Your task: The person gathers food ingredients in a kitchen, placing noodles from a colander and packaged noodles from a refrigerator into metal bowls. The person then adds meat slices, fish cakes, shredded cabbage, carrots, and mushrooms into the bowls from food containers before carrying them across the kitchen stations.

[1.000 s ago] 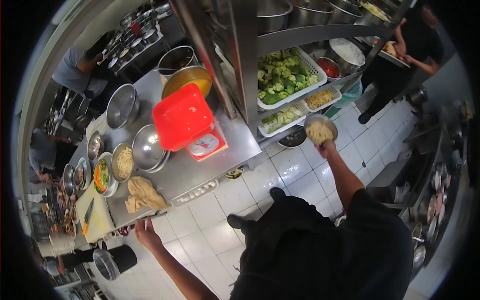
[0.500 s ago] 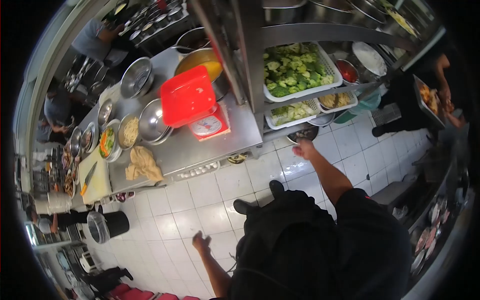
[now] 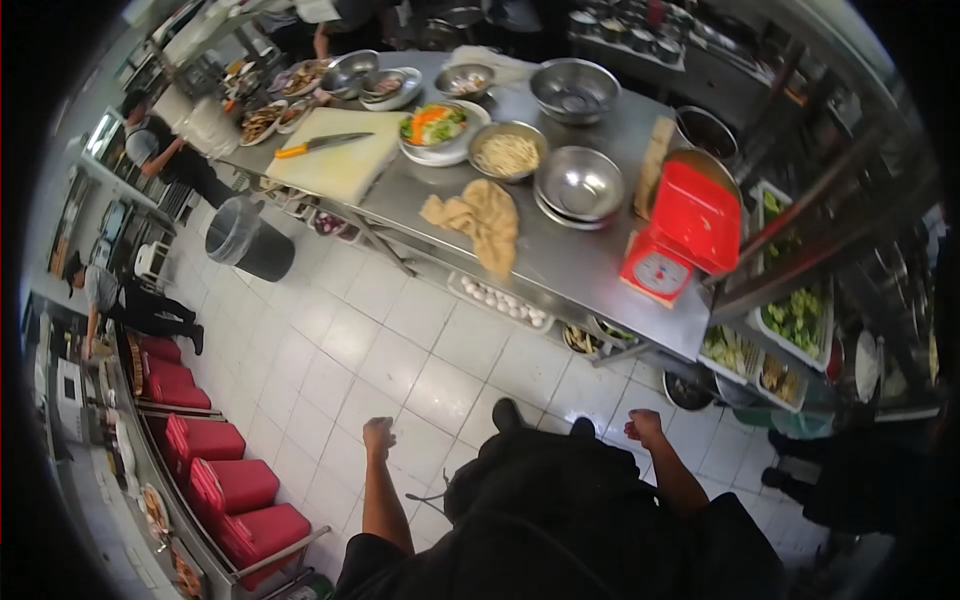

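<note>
**Left hand [image 3: 378,438] and right hand [image 3: 645,426] loosely curled above glossy tile [image 3: 440,392]**

I see steel first: a smooth, dully reflective table [image 3: 590,258] with a straight edge and a squared corner. On it a tan cloth [image 3: 487,225] lies in soft, thick folds. Beside it, stacked bowls [image 3: 580,185] shine, round and wide-mouthed. A tangle of pale noodles [image 3: 508,154] fills another metal bowl. A red plastic tub [image 3: 697,212], shallow with rounded corners, sits on a boxy red scale [image 3: 655,272] with a round dial. The yellow-handled knife [image 3: 325,145] lies flat on a pale, smooth board [image 3: 352,182].

Both my hands are part open, fingers bent inward, and I see nothing in either grasp. Nearest the right one is a low bowl [image 3: 692,407], round with dark contents I can't make out; it lies ahead and slightly right of that hand, near but apart, just below the table's corner in my view. Ahead and right of the left hand, well apart, a long white tray [image 3: 498,315] holds rounded white pieces under the table's edge.
</note>
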`<state>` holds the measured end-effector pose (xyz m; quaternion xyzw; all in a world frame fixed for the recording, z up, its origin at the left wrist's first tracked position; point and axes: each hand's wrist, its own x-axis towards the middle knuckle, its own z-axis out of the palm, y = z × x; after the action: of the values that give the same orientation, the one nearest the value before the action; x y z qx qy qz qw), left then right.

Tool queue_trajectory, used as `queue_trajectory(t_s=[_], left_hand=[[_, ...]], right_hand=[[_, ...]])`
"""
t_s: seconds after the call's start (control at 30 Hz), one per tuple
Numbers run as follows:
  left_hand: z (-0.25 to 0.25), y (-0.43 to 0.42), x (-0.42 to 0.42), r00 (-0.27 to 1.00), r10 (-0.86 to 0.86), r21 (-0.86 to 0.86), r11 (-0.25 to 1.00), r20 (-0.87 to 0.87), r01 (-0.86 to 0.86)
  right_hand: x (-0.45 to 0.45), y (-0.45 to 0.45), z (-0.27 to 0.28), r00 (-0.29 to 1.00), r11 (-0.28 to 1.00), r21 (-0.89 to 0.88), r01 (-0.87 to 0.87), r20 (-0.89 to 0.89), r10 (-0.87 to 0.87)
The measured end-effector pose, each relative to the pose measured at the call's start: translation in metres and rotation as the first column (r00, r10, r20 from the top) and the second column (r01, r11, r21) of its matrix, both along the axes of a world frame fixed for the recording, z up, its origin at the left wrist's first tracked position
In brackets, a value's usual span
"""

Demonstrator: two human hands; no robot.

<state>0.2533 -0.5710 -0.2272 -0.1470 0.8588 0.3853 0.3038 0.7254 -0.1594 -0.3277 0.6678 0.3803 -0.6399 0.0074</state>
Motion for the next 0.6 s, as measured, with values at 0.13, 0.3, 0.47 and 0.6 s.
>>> queue_trajectory(t_s=[0.13,0.3,0.47,0.6], left_hand=[[0.011,0.023,-0.058,0.990,-0.015,0.128,0.991,-0.141,0.033],[0.079,0.053,-0.077,0.974,0.047,0.407,0.912,-0.224,0.050],[0.161,0.055,-0.058,0.969,0.120,0.576,0.817,-0.216,0.027],[0.201,0.030,-0.051,0.949,0.228,0.642,0.766,-0.218,-0.037]], right_hand=[[-0.083,0.000,0.036,0.994,0.987,0.133,-0.094,-0.048,0.101],[-0.221,0.000,0.098,0.856,0.762,0.519,-0.387,-0.106,0.507],[-0.393,0.011,0.208,0.753,0.054,0.925,-0.375,0.270,0.601],[-0.490,0.002,0.298,0.719,0.148,0.960,-0.237,0.070,0.692]])
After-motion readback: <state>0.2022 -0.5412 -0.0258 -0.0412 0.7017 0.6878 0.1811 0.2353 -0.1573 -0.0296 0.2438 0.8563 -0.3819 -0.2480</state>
